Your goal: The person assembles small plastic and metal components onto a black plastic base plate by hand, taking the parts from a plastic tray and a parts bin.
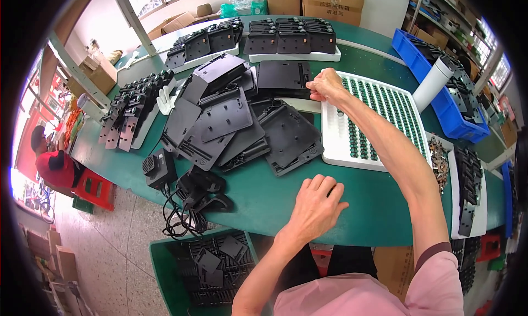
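Observation:
My right hand (326, 86) reaches far over the table, its fingers pinched together. What they hold, if anything, is hidden. It is at the right edge of a flat black plastic panel (283, 75) and the far left corner of a white tray (336, 143) with rows of small green-and-black parts (379, 104). Nearer to me, my left hand (318, 207) hovers low over the green tabletop (264, 206) with loosely bent fingers, thumb apart, nothing in it. A loose heap of black plastic housings (225, 115) lies to its far left.
Trays of black assemblies (291, 38) line the back. Blue bins (465, 118) and a white cylinder (433, 84) stand at right, near a tray of small metal pieces (438, 159). A black cabled device (201, 189) sits at the front edge above a green crate (165, 261). A person (55, 167) sits at left.

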The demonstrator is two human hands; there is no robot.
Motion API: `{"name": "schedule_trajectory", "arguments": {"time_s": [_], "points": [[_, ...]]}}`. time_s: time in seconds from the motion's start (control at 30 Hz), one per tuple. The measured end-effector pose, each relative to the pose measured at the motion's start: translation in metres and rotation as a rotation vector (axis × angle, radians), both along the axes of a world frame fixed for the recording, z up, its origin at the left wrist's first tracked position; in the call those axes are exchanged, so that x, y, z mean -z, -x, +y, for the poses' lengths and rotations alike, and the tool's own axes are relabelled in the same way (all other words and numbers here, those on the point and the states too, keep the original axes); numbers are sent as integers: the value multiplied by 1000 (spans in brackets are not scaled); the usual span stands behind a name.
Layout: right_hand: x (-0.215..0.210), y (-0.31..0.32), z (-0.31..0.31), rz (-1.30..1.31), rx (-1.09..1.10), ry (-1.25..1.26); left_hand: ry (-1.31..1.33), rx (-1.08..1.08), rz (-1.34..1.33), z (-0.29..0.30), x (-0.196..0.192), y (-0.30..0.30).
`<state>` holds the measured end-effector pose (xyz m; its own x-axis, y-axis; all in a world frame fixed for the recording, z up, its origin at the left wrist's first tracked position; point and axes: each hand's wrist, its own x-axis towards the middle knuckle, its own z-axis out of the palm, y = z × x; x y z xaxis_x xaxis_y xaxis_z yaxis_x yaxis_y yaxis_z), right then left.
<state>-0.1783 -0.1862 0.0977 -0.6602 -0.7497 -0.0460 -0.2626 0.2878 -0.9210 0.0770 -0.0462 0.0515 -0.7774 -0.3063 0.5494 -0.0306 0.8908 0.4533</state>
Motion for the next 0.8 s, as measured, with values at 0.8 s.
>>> {"name": "schedule_trajectory", "arguments": {"time_s": [0.8], "points": [[-5,-29,267,26,-220,560,-220,-323,240,-13,11,2]]}}
